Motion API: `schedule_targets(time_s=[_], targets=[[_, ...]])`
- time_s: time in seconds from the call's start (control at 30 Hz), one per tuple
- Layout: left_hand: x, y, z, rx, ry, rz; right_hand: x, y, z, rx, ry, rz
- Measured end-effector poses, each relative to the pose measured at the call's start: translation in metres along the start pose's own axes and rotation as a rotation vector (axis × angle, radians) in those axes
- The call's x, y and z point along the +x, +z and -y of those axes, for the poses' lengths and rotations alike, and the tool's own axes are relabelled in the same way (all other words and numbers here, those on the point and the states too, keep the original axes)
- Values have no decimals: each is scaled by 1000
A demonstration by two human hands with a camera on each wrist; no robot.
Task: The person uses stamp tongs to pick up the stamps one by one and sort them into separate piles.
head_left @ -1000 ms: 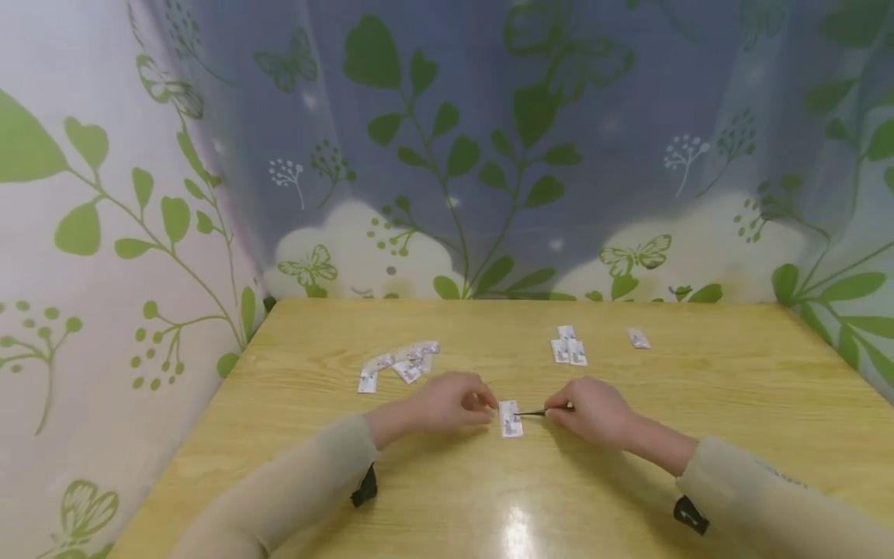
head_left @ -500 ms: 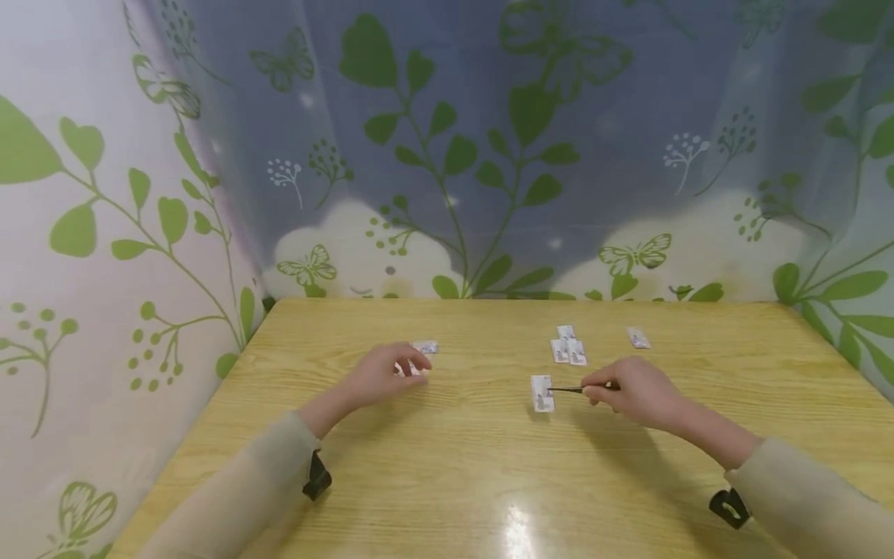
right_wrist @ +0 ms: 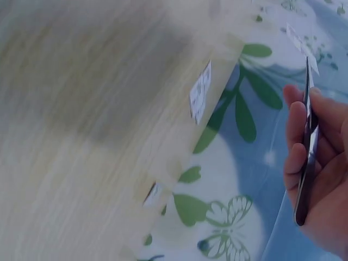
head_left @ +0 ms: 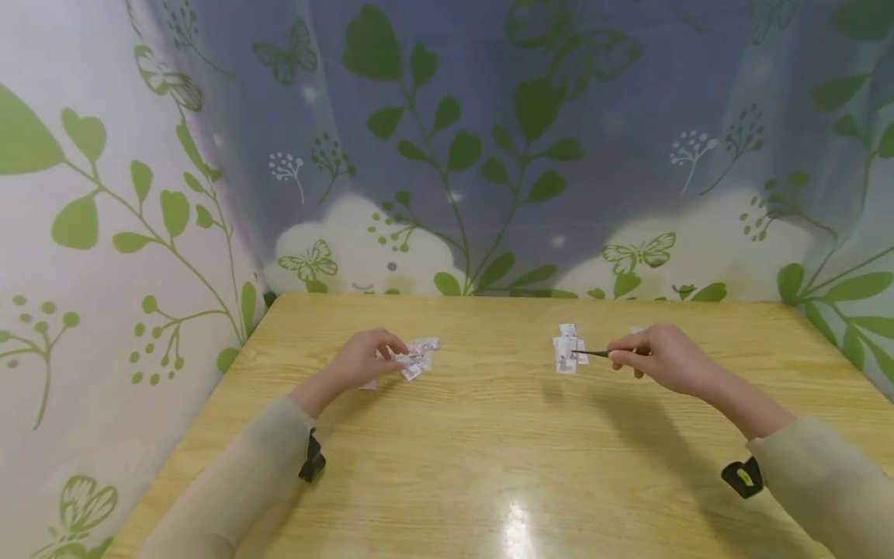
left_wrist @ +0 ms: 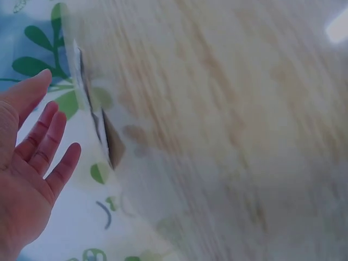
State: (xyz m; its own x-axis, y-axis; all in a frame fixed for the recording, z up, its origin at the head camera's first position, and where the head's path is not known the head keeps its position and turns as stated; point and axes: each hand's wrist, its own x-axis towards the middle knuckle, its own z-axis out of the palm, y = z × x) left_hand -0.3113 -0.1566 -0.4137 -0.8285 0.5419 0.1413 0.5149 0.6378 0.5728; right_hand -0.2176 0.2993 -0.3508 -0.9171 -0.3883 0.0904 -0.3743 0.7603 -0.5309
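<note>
My right hand point(head_left: 663, 359) holds dark tweezers point(right_wrist: 308, 157) between thumb and fingers. Their tips grip the edge of a small white printed packet point(right_wrist: 302, 48), raised above the table. In the head view this packet overlaps a group of similar packets point(head_left: 567, 330) lying on the right half of the table. On the other side, my left hand point(head_left: 359, 361) is over the left end of a loose pile of packets point(head_left: 422, 357), hiding part of it. Its fingers are relaxed and apart, with nothing between them in the left wrist view.
A single packet point(head_left: 639, 331) lies farther right, mostly hidden behind the right hand. The wooden table point(head_left: 447, 450) ends at a curtain point(head_left: 475, 194) printed with leaves and butterflies. Black straps point(head_left: 743, 476) show at the wrists.
The right hand has carried the packet in the tweezers from the middle, up and right to the group there. The left hand has let go of the middle area and moved left to the pile.
</note>
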Motion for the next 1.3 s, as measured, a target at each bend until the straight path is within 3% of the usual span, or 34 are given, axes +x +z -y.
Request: schedule_targets(time_s=[0.43,0.83,1.03,1.3], targets=[[5,7,5,32,-156,107,21,-18,-37,-11,79,12],[4,9,5,57,-159,95,42,-15,-76,-83,85,85],[5,10,5,59,-158,97,52,-11,-84,-105,124,110],[4,9,5,69,-168,100,56,-3,-84,-167,114,102]])
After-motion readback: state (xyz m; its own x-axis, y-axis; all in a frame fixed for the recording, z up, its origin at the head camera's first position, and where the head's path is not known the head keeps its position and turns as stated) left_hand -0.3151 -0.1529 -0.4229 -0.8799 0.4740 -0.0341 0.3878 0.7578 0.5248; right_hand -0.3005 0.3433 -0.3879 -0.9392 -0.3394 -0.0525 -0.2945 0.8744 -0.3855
